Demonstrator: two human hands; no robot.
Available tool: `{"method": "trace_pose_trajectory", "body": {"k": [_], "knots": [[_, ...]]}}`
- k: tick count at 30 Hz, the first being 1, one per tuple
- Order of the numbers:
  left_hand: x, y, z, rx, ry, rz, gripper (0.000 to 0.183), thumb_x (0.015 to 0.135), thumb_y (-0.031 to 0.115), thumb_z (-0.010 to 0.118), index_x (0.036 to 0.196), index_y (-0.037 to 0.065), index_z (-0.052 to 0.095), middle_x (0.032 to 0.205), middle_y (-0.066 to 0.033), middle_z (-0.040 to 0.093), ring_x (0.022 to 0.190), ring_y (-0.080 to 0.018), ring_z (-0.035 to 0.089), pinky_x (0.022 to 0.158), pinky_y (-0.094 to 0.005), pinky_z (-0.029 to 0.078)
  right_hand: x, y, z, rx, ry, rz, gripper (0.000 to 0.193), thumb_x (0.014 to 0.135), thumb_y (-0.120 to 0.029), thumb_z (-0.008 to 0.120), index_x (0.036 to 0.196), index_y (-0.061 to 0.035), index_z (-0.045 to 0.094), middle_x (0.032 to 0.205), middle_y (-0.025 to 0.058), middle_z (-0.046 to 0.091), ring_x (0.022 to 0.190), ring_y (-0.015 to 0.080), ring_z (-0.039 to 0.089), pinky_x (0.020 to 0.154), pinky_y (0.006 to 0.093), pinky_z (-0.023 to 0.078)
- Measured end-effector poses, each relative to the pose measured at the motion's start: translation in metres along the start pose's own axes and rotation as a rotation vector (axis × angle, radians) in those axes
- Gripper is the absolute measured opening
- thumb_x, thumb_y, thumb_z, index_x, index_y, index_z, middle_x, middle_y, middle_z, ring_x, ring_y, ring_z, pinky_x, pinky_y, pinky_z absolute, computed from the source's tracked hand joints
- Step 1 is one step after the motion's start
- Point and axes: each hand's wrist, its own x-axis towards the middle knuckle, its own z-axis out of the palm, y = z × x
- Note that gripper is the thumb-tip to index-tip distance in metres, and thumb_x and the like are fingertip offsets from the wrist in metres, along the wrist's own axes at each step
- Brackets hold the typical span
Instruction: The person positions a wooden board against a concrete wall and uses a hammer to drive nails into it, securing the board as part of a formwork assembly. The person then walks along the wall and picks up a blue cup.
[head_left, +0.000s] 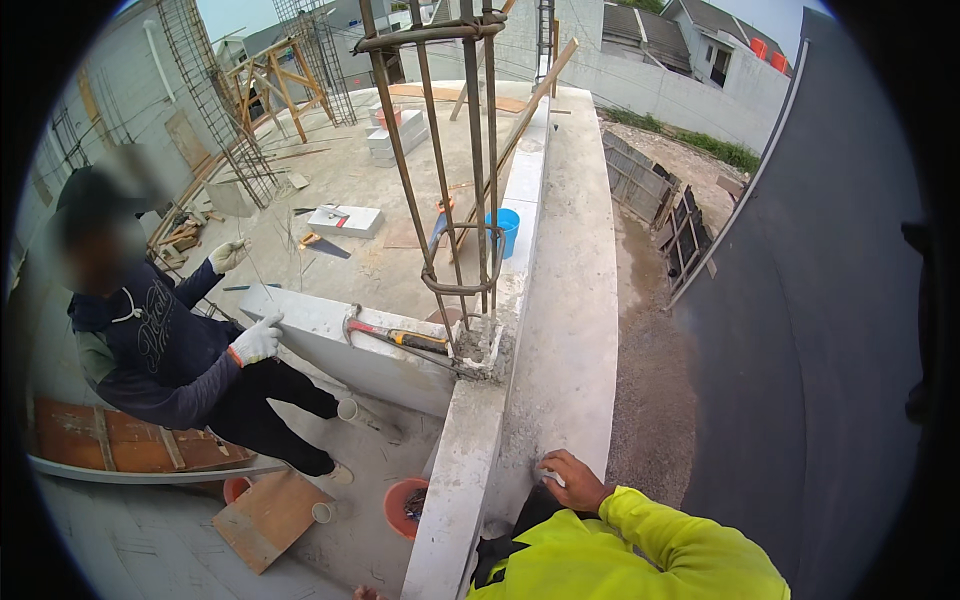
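My right hand [575, 482] is low in the view, beside my dark-clothed leg [537, 507] and over the concrete ledge [575, 300]. Its fingers are curled around something greyish that I cannot make out. Of my left hand [367, 593] only a bit shows at the bottom edge, left of the white block wall [455, 480]. Ahead, rebar rods [478, 170] tied with ring stirrups rise from rough mortar at the wall corner. A hammer [375, 332] and a yellow-and-black tool [418, 341] lie on the wall top, touched by neither hand.
A co-worker [160, 320] in white gloves stands left, holding a thin line or wire. A blue bucket [507, 230] stands beside the far wall. An orange bucket [402, 505] is below left. A handsaw [325, 246] lies near white blocks [346, 221]. The ledge drops off right.
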Motion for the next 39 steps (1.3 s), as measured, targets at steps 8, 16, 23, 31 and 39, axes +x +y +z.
{"method": "trace_pose_trajectory", "body": {"k": [8,16,23,31,39], "knots": [[0.121,0.298,0.105,-0.887,-0.487,0.53,0.036,0.081,0.002,0.053,0.117,0.001,0.059,0.089,-0.0144,0.072,0.077,-0.0256,0.071,0.078,-0.0369,0.056,-0.031,0.104,-0.051,-0.069,-0.01,0.518,0.029,0.086,-0.011,0.062,0.114,-0.0038,0.059,0.112,0.0195,0.055,0.093,0.0373,0.064,0.082,0.0441,0.052],[0.172,0.549,0.124,-1.916,-1.035,0.839,0.044,0.088,0.015,0.066,0.128,0.003,0.057,0.105,-0.0184,0.068,0.08,-0.0286,0.07,0.072,-0.036,0.056,-0.035,0.224,-0.116,-0.114,-0.053,0.669,0.029,0.083,-0.017,0.065,0.108,-0.0034,0.064,0.11,0.0232,0.058,0.098,0.0419,0.06,0.089,0.0467,0.049],[0.172,0.693,0.209,-2.099,-1.037,1.076,0.049,0.085,0.015,0.067,0.131,0.003,0.056,0.114,-0.018,0.065,0.082,-0.0257,0.069,0.067,-0.0344,0.055,-0.009,0.294,-0.202,-0.063,0.248,0.728,0.028,0.081,-0.012,0.066,0.106,0.0015,0.064,0.103,0.0242,0.062,0.091,0.0388,0.062,0.084,0.046,0.049],[0.205,0.791,0.419,-1.422,-0.752,0.885,0.058,0.078,-0.003,0.06,0.135,0.006,0.054,0.12,-0.0149,0.064,0.091,-0.0237,0.07,0.078,-0.0305,0.058,0.086,0.313,-0.255,-0.015,0.227,0.812,0.031,0.08,-0.011,0.071,0.109,-0.0015,0.064,0.103,0.0192,0.059,0.09,0.0317,0.063,0.075,0.0396,0.052],[0.327,0.844,0.687,-1.095,-0.603,0.282,0.035,0.084,0.001,0.055,0.117,0.0,0.064,0.109,-0.0146,0.068,0.091,-0.0218,0.068,0.075,-0.0316,0.057,0.144,0.405,-0.297,-0.072,0.284,1.061,0.028,0.08,-0.012,0.069,0.106,-0.001,0.066,0.102,0.021,0.065,0.089,0.0344,0.066,0.078,0.0425,0.053]]}}
